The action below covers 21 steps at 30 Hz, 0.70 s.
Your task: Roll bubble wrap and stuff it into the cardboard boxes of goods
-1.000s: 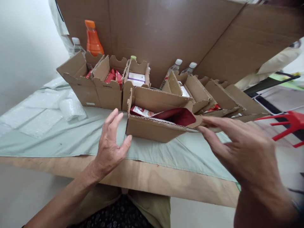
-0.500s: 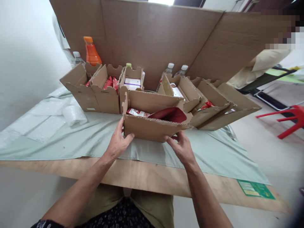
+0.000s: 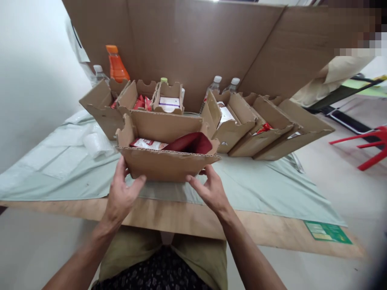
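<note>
An open-topped cardboard box (image 3: 169,165) is gripped between my two hands at the front of the table. My left hand (image 3: 122,193) holds its lower left end, thumb on the front wall and fingers around the side. My right hand (image 3: 210,189) grips the lower right end the same way, with its fingers partly hidden behind the box. Inside lie a red and white packet (image 3: 148,144) and a dark red item (image 3: 193,143) that looks like a pouch or cloth. Whether the box's bottom touches the cloth, I cannot tell.
Behind, more cardboard boxes (image 3: 104,119) hold red packets and white cartons (image 3: 169,104). An orange bottle (image 3: 117,66) and clear bottles (image 3: 215,83) stand at a tall cardboard panel (image 3: 193,48). Bubble wrap (image 3: 96,144) lies left. A red stool (image 3: 371,145) and another person's sleeve (image 3: 338,72) are right.
Both hands have moved the cardboard box to the left and slightly nearer to me, away from the row of boxes on the right. The grip looks the same.
</note>
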Motion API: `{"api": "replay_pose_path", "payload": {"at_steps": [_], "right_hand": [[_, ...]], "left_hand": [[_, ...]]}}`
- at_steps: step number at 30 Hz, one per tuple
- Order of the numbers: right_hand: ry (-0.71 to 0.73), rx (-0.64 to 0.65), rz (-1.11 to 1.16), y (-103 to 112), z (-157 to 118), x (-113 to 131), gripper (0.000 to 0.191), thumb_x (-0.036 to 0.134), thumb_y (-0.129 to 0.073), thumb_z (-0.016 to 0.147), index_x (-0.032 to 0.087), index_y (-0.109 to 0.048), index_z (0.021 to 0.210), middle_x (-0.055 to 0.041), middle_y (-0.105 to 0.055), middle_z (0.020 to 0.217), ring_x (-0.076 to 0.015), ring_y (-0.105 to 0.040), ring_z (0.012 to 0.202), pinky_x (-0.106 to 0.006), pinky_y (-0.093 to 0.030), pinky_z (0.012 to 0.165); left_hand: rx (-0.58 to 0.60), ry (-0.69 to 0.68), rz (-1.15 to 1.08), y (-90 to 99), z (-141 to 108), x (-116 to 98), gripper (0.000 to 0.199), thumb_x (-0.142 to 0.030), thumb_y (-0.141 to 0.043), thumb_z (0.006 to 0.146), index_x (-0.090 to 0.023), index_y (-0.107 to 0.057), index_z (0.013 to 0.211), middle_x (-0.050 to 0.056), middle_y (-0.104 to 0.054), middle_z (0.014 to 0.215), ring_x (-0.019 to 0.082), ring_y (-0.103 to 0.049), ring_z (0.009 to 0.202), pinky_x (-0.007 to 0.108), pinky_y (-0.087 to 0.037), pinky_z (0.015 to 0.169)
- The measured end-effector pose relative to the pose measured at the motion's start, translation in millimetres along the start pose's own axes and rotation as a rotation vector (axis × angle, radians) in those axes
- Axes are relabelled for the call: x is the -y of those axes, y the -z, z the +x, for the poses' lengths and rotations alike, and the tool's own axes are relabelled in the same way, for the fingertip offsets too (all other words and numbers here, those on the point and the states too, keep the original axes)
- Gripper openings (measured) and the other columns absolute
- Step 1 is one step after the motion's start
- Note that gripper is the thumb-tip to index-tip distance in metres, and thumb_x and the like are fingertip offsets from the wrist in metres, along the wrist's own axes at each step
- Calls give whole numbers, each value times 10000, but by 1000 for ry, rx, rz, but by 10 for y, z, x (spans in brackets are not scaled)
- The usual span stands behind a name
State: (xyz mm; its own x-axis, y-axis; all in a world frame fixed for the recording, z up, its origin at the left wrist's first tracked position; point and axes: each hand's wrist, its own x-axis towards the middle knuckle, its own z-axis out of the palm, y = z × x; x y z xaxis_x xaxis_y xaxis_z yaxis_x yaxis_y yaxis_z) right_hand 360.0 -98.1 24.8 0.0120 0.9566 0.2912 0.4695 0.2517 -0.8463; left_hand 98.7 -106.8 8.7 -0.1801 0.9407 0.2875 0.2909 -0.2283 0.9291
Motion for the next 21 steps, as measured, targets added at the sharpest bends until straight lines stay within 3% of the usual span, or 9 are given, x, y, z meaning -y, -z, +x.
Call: {"api": "replay_pose_path", "payload": {"at_steps": [2, 5, 7, 10, 15, 21], "right_hand": [[-14, -84, -39, 101, -38, -39, 380, 521, -706, 837, 238, -634, 1079, -76, -731, 1038, -256, -655, 932, -430, -560, 848], [-73, -214, -117, 313, -312, -168, 385, 579, -704, 856, 235, -641, 1015, -73, -717, 960, -262, -655, 888, -418, -551, 793], [-99, -231, -120, 408, -518, -261, 390, 590, -689, 882, 237, -645, 1042, -83, -726, 993, -276, -672, 920, -415, -556, 796], [-94, -191, -67, 403, -640, -365, 428, 606, -673, 901, 237, -649, 1118, -102, -739, 1096, -296, -686, 1003, -427, -565, 848], [-29, -109, 76, 201, -282, -426, 499, 661, -619, 921, 230, -639, 1171, -109, -724, 1180, -302, -667, 1091, -455, -555, 935], [-10, -111, 166, 81, 14, -446, 496, 621, -566, 973, 251, -585, 1302, -106, -664, 1333, -290, -611, 1251, -471, -498, 1091]], "left_hand": [[26, -33, -24, -142, 27, -53, 741, -303, -689, 897, -241, -390, 1571, 134, -585, 1493, 278, -610, 1309, 486, -486, 1153], [67, -46, -16, -369, -162, -47, 709, -287, -676, 880, -207, -429, 1541, 158, -598, 1468, 301, -611, 1312, 531, -467, 1171], [74, -42, 15, -450, -350, 7, 655, -271, -670, 872, -194, -484, 1496, 158, -634, 1407, 314, -610, 1320, 539, -462, 1178], [60, -5, 57, -420, -541, 112, 634, -276, -663, 885, -195, -490, 1490, 149, -664, 1345, 317, -623, 1308, 530, -480, 1165], [3, 81, 159, -267, -646, 220, 667, -370, -686, 894, -196, -463, 1499, 176, -627, 1402, 359, -615, 1316, 582, -480, 1156], [-45, 21, 224, -371, -1034, 274, 733, -316, -626, 951, -262, -334, 1622, 161, -535, 1544, 363, -528, 1450, 565, -476, 1193]]}}
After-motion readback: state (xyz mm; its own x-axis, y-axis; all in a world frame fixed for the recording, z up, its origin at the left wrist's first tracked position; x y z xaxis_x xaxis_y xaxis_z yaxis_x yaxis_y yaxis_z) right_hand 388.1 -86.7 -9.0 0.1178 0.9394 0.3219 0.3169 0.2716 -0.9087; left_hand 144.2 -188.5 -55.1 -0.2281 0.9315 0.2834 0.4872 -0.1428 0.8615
